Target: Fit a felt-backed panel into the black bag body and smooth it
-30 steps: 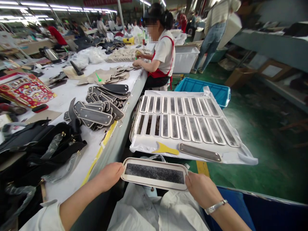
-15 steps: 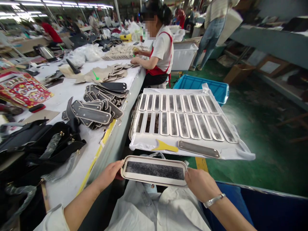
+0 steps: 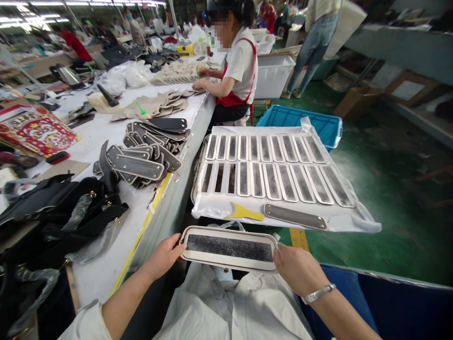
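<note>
Between both hands, above my lap, is a long rounded panel (image 3: 229, 249), pale with a speckled dark strip along its middle. My left hand (image 3: 168, 255) pinches its left end, thumb on top. At the right end my right hand (image 3: 296, 265) grips it, fingers partly hidden beneath. Just beyond lies a white-covered board (image 3: 212, 205) carrying rows of similar pale panels (image 3: 271, 182) with dark strips. On its near edge rest a yellow forked scraper-like piece (image 3: 245, 212) and a grey strap piece (image 3: 295, 216) with rivets at its ends.
A heap of grey strap pieces (image 3: 138, 165) lies on the white table (image 3: 95, 231) to the left. Black bags (image 3: 46, 208) with wrapped handles sit nearer. A co-worker in a red apron (image 3: 231, 99) sits at the table beyond a blue crate (image 3: 325, 132).
My left thumb has come over onto the top face of the panel's left end. Otherwise the panel stays held in both hands, and the view shifts slightly.
</note>
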Demonstrator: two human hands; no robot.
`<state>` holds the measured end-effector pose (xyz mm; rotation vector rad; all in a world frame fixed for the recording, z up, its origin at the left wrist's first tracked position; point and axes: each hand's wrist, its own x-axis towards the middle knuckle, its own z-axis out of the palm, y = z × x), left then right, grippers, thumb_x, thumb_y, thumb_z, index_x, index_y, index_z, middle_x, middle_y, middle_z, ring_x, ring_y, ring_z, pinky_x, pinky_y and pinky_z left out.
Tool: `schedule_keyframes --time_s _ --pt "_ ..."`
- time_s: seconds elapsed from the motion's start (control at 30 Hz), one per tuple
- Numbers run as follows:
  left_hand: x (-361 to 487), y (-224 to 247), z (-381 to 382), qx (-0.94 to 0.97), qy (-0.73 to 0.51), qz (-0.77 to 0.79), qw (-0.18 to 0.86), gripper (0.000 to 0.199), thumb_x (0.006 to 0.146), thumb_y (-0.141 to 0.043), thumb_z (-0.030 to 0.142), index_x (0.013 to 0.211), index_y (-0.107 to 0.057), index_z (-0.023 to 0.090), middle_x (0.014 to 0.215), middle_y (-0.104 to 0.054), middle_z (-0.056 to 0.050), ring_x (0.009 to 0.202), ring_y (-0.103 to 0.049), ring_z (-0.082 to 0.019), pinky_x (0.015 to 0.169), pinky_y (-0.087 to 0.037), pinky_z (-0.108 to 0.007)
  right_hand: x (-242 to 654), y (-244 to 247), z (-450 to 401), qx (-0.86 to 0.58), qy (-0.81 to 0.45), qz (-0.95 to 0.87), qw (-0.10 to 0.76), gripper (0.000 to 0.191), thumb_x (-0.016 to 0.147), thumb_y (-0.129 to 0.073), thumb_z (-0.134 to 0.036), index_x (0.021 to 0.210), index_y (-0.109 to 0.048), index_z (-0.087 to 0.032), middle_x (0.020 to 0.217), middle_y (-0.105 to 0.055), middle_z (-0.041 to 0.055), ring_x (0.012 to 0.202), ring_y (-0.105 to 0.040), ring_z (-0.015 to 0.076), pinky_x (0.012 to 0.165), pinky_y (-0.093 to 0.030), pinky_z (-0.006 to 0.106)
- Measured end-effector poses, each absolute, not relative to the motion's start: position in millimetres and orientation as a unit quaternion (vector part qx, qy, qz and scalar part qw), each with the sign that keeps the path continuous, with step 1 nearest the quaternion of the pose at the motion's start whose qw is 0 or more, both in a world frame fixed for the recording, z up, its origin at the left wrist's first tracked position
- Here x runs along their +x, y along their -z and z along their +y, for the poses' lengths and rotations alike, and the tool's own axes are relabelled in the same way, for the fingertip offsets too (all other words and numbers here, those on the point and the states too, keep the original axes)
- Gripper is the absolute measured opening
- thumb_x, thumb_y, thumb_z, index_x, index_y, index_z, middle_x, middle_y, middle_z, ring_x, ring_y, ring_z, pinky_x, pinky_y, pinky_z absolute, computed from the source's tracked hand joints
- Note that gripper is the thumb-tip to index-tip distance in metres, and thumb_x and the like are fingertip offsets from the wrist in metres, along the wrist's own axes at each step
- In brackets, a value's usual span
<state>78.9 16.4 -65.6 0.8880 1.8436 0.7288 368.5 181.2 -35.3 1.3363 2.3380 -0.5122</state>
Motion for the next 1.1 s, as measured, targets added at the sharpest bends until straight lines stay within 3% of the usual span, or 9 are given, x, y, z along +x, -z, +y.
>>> schedule_keyframes --time_s 0.17,0.3,0.47,0.53,0.7,0.77,0.9,1.1 --pt "83 55 22 0.469 -0.14 0.822 0.291 0.014 0.08 -0.039 0.023 0.066 -0.041 0.02 0.067 -0.05 0.0 0.065 -0.049 -0.016 0.063 -0.036 -0.029 368 33 182 0.474 0.182 0.836 0.208 0.034 0.09 -0.034 -0.023 0.078 -0.064 -0.012 0.075 -0.068 0.0169 0.075 -0.066 0.0272 0.061 -0.039 0.031" --pt "90 51 21 0.492 -0.113 0.821 0.267 0.023 0.086 -0.033 0.03 0.064 -0.034 0.022 0.069 -0.048 0.0 0.066 -0.049 -0.017 0.063 -0.035 -0.029 371 35 183 0.469 0.176 0.841 0.203 0.033 0.09 -0.034 -0.022 0.076 -0.063 -0.012 0.073 -0.068 0.0164 0.074 -0.066 0.0281 0.06 -0.04 0.032" --pt "96 47 24 0.493 -0.063 0.837 0.229 0.022 0.088 -0.027 0.026 0.069 -0.037 0.022 0.078 -0.048 -0.004 0.07 -0.05 -0.019 0.068 -0.035 -0.034 370 35 183 0.461 0.168 0.847 0.206 0.032 0.089 -0.035 -0.021 0.078 -0.063 -0.013 0.074 -0.068 0.0158 0.075 -0.066 0.0283 0.061 -0.04 0.032" --pt "90 44 24 0.492 -0.09 0.822 0.272 0.025 0.089 -0.028 0.029 0.069 -0.04 0.021 0.078 -0.049 -0.004 0.072 -0.051 -0.02 0.071 -0.037 -0.035 369 34 183 0.459 0.168 0.846 0.211 0.031 0.089 -0.035 -0.021 0.078 -0.064 -0.013 0.075 -0.068 0.0164 0.076 -0.066 0.0276 0.061 -0.04 0.031" --pt "58 55 18 0.376 -0.296 0.682 0.553 0.037 0.088 -0.036 0.048 0.081 -0.054 0.017 0.078 -0.055 -0.003 0.075 -0.054 -0.018 0.069 -0.045 -0.03 369 35 183 0.457 0.171 0.849 0.203 0.033 0.09 -0.035 -0.023 0.076 -0.063 -0.013 0.074 -0.068 0.0152 0.075 -0.066 0.0276 0.06 -0.039 0.031" --pt "50 68 15 0.325 -0.343 0.632 0.614 0.037 0.085 -0.044 0.05 0.086 -0.056 0.015 0.075 -0.056 -0.002 0.069 -0.053 -0.015 0.064 -0.045 -0.027 370 36 183 0.464 0.175 0.845 0.201 0.032 0.089 -0.035 -0.024 0.075 -0.062 -0.014 0.074 -0.068 0.0145 0.074 -0.066 0.0277 0.059 -0.038 0.032" --pt "48 94 12 0.259 -0.407 0.592 0.645 0.036 0.08 -0.056 0.05 0.085 -0.055 0.014 0.071 -0.055 0.0 0.059 -0.048 -0.01 0.058 -0.04 -0.023 369 37 183 0.477 0.176 0.838 0.198 0.033 0.09 -0.035 -0.024 0.073 -0.062 -0.015 0.073 -0.068 0.014 0.075 -0.065 0.0271 0.06 -0.036 0.032" --pt "51 99 19 0.255 -0.393 0.604 0.645 0.041 0.076 -0.061 0.053 0.083 -0.056 0.013 0.063 -0.052 0.002 0.053 -0.047 -0.008 0.054 -0.038 -0.022 370 38 184 0.478 0.182 0.833 0.21 0.034 0.091 -0.034 -0.026 0.074 -0.061 -0.014 0.073 -0.067 0.014 0.073 -0.064 0.0267 0.06 -0.035 0.032"
